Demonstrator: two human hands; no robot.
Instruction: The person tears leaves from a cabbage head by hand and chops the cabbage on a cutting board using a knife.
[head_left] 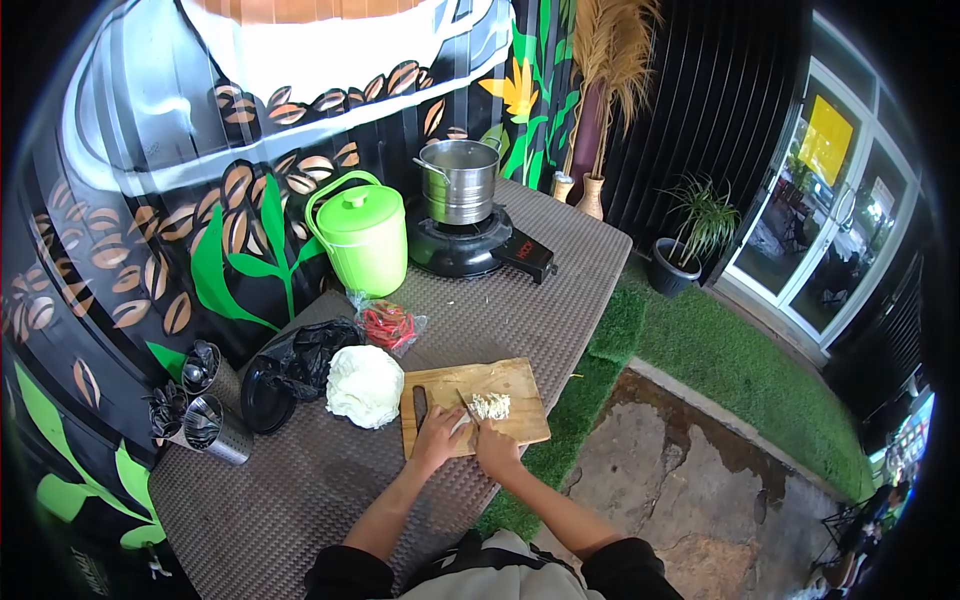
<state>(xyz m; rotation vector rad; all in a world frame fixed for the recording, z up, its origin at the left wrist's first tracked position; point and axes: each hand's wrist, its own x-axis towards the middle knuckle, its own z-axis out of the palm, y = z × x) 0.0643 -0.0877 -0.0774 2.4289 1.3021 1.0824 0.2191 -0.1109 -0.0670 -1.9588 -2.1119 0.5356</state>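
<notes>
On the tan rectangular wooden cutting board (525, 378), the left hand (437, 436) holds a small pale piece (461, 423), partly covered, beside finely chopped white shreds (490, 406); the right hand (496, 450) grips a thin knife (466, 404), handle hidden, blade indistinct.

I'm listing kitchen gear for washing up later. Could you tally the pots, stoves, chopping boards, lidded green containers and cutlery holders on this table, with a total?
Steel pot: 1
Black stove: 1
Wooden chopping board: 1
Lidded green container: 1
Metal cutlery holders: 3
Total: 7
</notes>
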